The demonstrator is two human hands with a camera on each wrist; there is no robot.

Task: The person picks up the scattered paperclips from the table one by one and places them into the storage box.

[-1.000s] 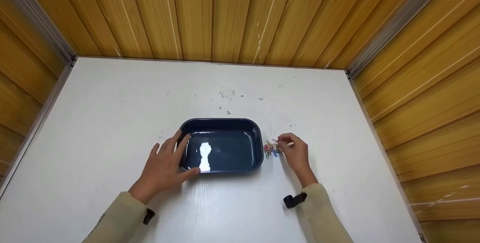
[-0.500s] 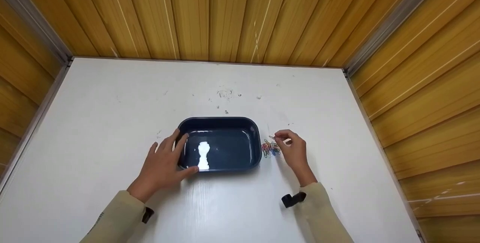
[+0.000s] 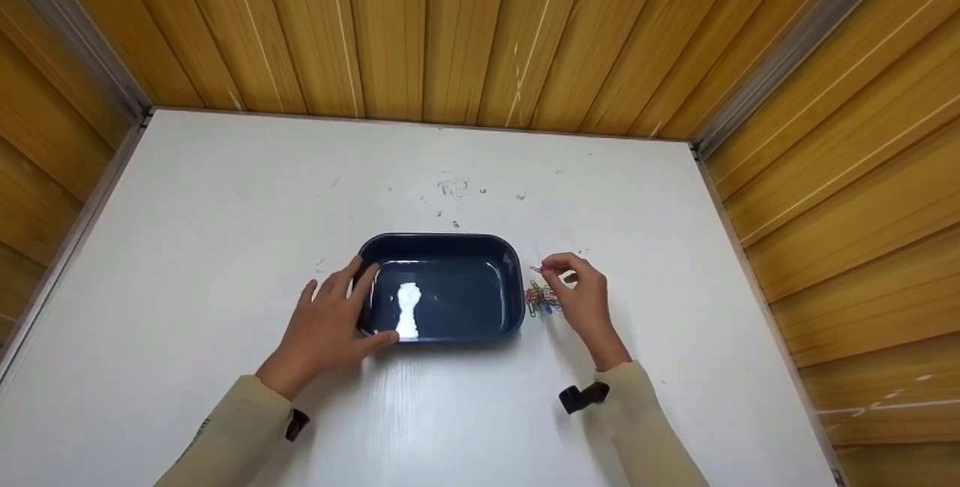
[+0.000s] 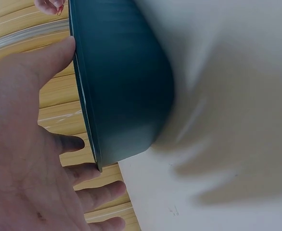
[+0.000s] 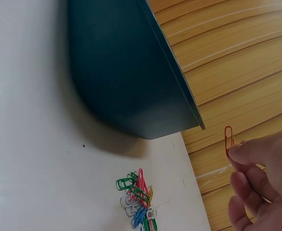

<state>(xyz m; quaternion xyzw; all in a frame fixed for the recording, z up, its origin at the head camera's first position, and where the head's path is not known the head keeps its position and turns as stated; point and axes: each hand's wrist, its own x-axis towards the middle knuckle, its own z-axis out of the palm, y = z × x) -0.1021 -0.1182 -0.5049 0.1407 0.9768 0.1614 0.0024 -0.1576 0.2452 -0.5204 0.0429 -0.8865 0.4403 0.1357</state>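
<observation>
A dark blue rectangular dish (image 3: 450, 247) with rounded corners stands on the white table. My left hand (image 3: 326, 329) rests spread over its left end, thumb and fingertips touching the rim, as the left wrist view also shows. Between thumb and forefinger, my right hand (image 3: 585, 296) pinches a red paper clip (image 5: 228, 139), lifted above the table to the right of the dish. Just below that hand lies a small pile of colored paper clips (image 5: 140, 197), red, green, blue, white and yellow, close to the dish's right wall. Part of the pile is hidden by the right hand in the head view.
The white table (image 3: 225, 209) has dark scuff marks (image 3: 454, 188) behind the dish. Wood-patterned walls (image 3: 450, 37) close it in at the back and both sides. A black wrist mount (image 3: 583, 398) sticks out from the right sleeve.
My right hand has risen from the pile and moved slightly left and away from me, carrying the pinched paper clip. The left hand stays on the dish.
</observation>
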